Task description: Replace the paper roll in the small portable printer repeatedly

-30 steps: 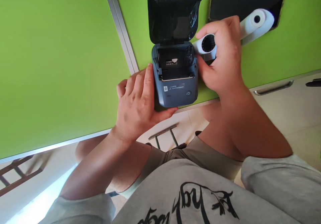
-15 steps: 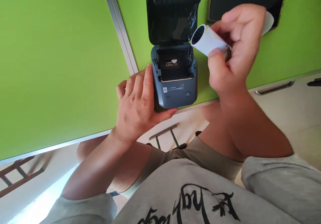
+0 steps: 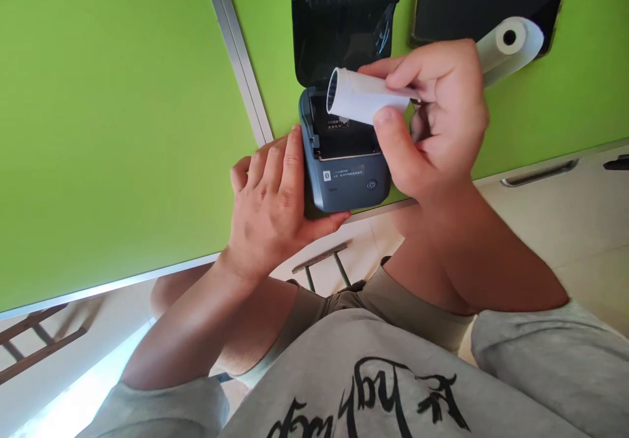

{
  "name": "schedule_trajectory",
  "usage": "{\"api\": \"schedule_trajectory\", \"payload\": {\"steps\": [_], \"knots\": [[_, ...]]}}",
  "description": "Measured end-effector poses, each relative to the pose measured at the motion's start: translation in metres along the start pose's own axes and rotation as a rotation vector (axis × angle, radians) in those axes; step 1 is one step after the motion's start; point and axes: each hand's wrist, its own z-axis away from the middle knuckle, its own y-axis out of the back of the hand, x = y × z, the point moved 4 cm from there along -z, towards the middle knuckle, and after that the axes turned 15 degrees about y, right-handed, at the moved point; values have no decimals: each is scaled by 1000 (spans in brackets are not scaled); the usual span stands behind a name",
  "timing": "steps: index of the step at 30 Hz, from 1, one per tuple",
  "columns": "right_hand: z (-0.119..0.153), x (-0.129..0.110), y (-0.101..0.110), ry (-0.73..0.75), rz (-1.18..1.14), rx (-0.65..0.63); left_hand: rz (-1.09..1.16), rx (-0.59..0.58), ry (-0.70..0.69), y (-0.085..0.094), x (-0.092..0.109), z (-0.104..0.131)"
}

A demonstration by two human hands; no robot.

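A small blue-grey printer (image 3: 346, 186) sits near the table's front edge, its black lid (image 3: 346, 25) swung up and back. My left hand (image 3: 275, 196) rests against the printer's left side, fingers laid along it and thumb stretched across the front corner. Pinched in my right hand (image 3: 437, 110) is a white paper roll (image 3: 361, 94), tilted, its hollow end pointing left over the printer's open compartment. A wider curled white piece (image 3: 511, 42) with a small round core shows beyond the back of that hand.
A black phone (image 3: 466, 2) in a case lies at the back right on the green table (image 3: 122, 110). A metal strip (image 3: 239, 52) crosses the tabletop. A drawer handle (image 3: 539, 173) is at the right, below the table edge.
My right hand has moved left with the roll, which now overlaps the printer's compartment. The core beyond the hand has come into view. My left hand stays in place against the printer.
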Motion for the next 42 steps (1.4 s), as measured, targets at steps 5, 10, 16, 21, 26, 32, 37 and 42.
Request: {"api": "schedule_trajectory", "payload": {"steps": [5,10,16,21,26,32,37,42], "knots": [[-2,-3,-4,143,-9,-7,-19,37,-21,-2,-1,1],[-4,1,-4,59,32,-11,-32,56,-40,-2,-1,2],[-9,-3,-6,4,-48,-51,-16,82,-71,-1,-1,2],[-10,-1,-9,-57,-108,-100,10,79,-65,-2,-1,2],[-7,-2,-6,-58,-143,-133,20,89,-87,0,0,3],[-2,-4,-2,31,-331,-232,14,120,-175,5,1,7],[0,0,-5,96,-371,-130,-13,105,-184,6,1,6],[1,19,-2,16,-291,230,-8,108,-186,6,2,5]]}}
